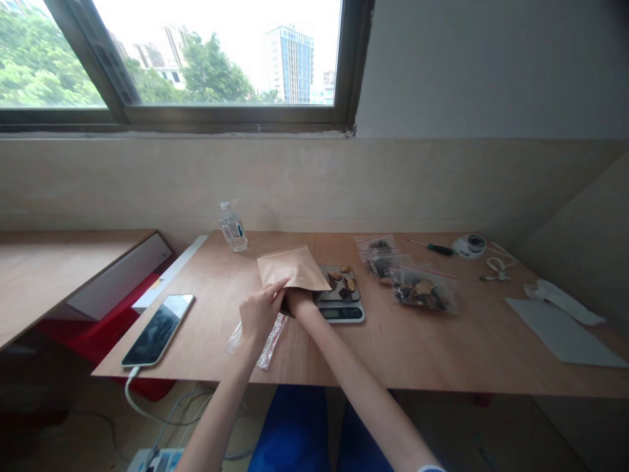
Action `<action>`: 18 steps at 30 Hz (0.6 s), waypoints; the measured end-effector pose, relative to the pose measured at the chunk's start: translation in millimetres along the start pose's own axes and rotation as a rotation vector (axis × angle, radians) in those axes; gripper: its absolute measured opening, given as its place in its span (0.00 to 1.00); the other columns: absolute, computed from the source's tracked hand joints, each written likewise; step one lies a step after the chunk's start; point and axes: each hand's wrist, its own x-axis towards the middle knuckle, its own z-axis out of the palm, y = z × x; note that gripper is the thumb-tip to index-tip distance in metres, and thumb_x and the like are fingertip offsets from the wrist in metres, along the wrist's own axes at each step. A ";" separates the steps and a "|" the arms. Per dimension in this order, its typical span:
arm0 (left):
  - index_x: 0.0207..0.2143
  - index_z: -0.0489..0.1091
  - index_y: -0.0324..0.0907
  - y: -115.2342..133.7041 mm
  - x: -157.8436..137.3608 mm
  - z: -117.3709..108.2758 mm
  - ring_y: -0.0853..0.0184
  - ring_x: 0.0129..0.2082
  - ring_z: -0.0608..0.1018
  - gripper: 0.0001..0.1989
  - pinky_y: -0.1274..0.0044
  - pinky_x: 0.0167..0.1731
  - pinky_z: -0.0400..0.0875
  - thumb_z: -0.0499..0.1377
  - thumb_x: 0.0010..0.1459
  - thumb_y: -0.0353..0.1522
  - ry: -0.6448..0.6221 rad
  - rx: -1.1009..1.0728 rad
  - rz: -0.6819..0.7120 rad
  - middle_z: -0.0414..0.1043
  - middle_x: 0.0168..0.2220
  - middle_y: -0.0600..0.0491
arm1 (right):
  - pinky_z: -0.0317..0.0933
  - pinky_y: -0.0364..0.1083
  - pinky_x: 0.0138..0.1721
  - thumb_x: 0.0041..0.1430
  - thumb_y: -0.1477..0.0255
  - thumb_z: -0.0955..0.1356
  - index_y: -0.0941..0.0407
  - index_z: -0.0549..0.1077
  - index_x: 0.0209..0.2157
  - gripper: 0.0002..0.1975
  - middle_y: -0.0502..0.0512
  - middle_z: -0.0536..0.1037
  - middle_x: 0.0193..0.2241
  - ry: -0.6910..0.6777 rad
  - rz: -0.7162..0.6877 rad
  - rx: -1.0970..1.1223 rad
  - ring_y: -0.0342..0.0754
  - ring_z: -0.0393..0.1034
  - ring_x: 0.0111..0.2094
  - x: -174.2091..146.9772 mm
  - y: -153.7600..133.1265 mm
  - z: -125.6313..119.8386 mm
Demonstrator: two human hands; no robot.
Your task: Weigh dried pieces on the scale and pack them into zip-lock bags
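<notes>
A: While your left hand [258,313] pinches the near edge of the flat brown kraft-paper bag [293,267] between thumb and fingers, where do you have your right hand [299,301]?

B: You have it inside the bag's mouth, which faces the near side. Your fingers are hidden in there, so I cannot tell whether they are spread or closed on something.

A: And where are you holding the bag?

B: You have it over the middle of the light-brown wooden table [403,347], in front of the left part of the silver-and-white digital scale [351,314], covering some of it. Brown, irregular dried pieces [349,284] lie on the scale's plate.

A: What else is around you?

B: Crumpled clear plastic bags with red strips [269,346] lie just below your left hand. To the right of the scale you have filled clear zip bags [424,290] with dark and tan contents. A black-screened phone [158,331] lies near left, and a clear plastic water bottle [233,228] stands far left.
</notes>
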 end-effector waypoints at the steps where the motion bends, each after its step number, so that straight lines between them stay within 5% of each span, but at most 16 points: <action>1: 0.49 0.69 0.54 -0.1 0.3 0.1 0.65 0.35 0.78 0.16 0.80 0.26 0.60 0.52 0.60 0.38 -0.004 0.003 0.001 0.79 0.35 0.53 | 0.62 0.51 0.47 0.60 0.82 0.62 0.61 0.70 0.45 0.12 0.56 0.75 0.43 -0.012 0.030 -0.018 0.50 0.70 0.43 -1.9 1.3 -0.1; 4: 0.49 0.70 0.54 -0.1 1.3 0.9 0.65 0.36 0.78 0.15 0.80 0.26 0.60 0.52 0.60 0.38 -0.009 0.013 -0.005 0.79 0.35 0.53 | 0.60 0.50 0.49 0.58 0.88 0.59 0.62 0.71 0.43 0.17 0.59 0.77 0.40 -0.056 0.103 -0.075 0.51 0.71 0.43 -10.0 2.7 -5.5; 12: 0.48 0.71 0.55 3.3 6.1 -1.8 0.64 0.37 0.78 0.15 0.80 0.27 0.60 0.53 0.60 0.39 -0.015 0.002 -0.042 0.78 0.38 0.53 | 0.65 0.45 0.37 0.58 0.83 0.61 0.61 0.73 0.39 0.12 0.65 0.79 0.35 -0.099 0.160 -0.107 0.52 0.75 0.35 -46.1 -2.9 -30.4; 18: 0.48 0.70 0.55 -0.6 9.6 -3.7 0.65 0.35 0.78 0.15 0.80 0.26 0.60 0.52 0.60 0.39 0.001 0.008 -0.056 0.78 0.36 0.53 | 0.65 0.44 0.42 0.60 0.78 0.61 0.55 0.72 0.40 0.10 0.54 0.78 0.38 0.104 0.047 0.274 0.46 0.73 0.40 -72.1 -8.7 -58.0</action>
